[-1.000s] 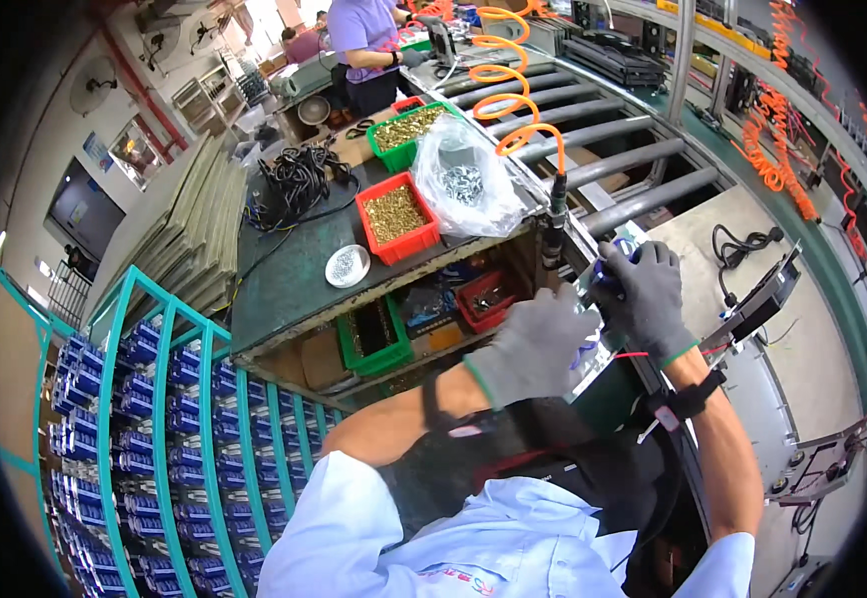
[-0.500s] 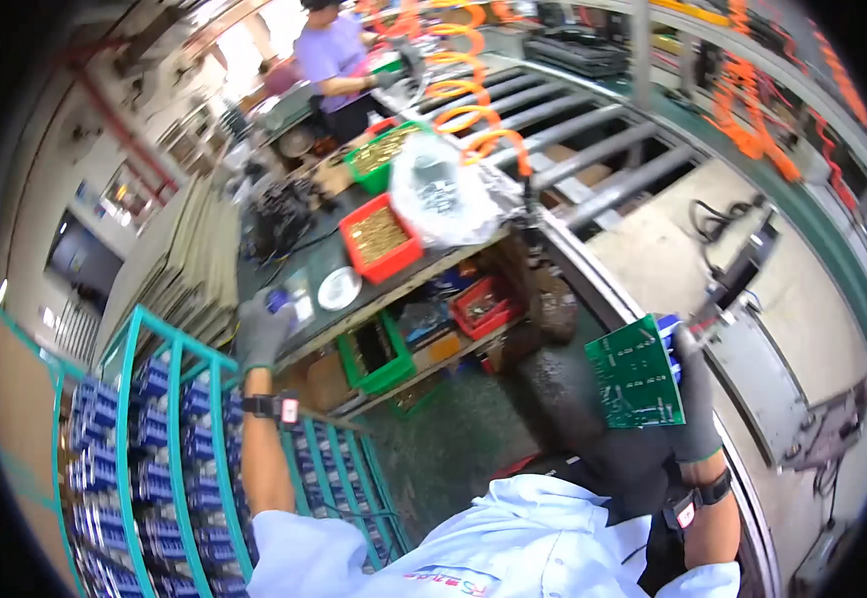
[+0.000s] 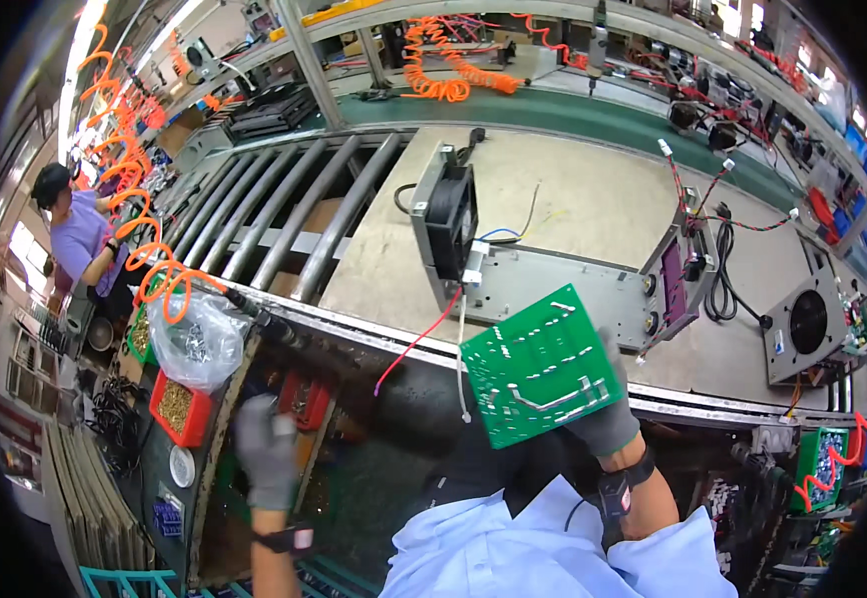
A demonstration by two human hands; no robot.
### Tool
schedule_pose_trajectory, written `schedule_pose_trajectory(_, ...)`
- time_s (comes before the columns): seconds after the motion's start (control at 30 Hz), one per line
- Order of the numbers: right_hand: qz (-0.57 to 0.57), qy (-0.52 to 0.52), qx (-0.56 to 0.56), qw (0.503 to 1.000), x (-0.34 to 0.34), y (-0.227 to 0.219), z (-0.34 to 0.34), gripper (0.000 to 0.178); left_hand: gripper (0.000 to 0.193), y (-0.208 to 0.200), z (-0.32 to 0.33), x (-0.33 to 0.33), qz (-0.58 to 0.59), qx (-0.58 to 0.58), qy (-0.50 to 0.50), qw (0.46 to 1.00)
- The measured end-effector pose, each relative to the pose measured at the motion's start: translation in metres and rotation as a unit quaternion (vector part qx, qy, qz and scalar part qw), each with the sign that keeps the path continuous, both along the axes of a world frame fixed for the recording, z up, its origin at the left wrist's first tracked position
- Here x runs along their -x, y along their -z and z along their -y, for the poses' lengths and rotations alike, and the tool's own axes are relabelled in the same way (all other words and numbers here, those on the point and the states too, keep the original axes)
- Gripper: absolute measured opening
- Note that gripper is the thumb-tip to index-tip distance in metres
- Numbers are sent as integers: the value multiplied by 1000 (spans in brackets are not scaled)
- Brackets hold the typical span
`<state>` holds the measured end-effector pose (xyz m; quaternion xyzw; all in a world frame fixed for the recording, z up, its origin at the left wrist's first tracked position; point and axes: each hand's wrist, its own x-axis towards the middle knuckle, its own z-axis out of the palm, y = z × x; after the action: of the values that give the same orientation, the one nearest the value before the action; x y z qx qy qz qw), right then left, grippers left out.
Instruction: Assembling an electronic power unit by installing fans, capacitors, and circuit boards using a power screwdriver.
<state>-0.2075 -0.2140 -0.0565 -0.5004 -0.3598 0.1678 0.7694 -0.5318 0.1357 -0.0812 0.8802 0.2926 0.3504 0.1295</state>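
A green circuit board [image 3: 543,364] is gripped along its right edge by my gloved right hand [image 3: 608,424]. Its solder side faces up, and it is held over the front edge of the line. Behind it lies a grey metal chassis [image 3: 563,284] with a black fan [image 3: 450,221] upright at its left end. My gloved left hand [image 3: 266,453] is smeared by motion beside the side bench, near a red bin of small parts [image 3: 304,401] on the lower shelf. Whether its fingers hold anything does not show.
A red bin of brass-coloured parts [image 3: 182,411], a plastic bag [image 3: 197,339] and a white roll [image 3: 182,465] sit on the left bench. Metal rollers [image 3: 294,204] run beyond. Orange coiled hoses [image 3: 134,199] hang nearby. A person [image 3: 79,234] stands far left. Another fan unit [image 3: 807,324] stands right.
My view has swung right toward the line. My left hand has come away from the bench top with the blue parts. The circuit board, still in my right hand, is now before the chassis.
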Motion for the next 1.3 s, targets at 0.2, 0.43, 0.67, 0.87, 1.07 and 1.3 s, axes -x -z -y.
schedule_pose_trajectory(0.2,-486,-27,-177,855,-43,19,34,64,42,-17,131,-224,-12,-99,220,970)
schedule_pose_trajectory(0.43,-320,54,-30,945,-71,-28,51,52,69,8,123,-272,-125,88,60,986)
schedule_pose_trajectory(0.67,-36,177,238,954,-98,-64,0,67,45,23,126,-273,-31,-138,77,987)
schedule_pose_trajectory(0.87,363,285,440,770,-117,-42,-64,65,26,33,128,-284,-12,-111,212,971)
schedule_pose_trajectory(1.07,419,309,488,700,-127,-16,-108,59,21,40,119,-289,43,-83,218,972)
schedule_pose_trajectory(1.3,415,292,547,666,-125,-19,-118,60,19,47,113,-289,61,-9,237,970)
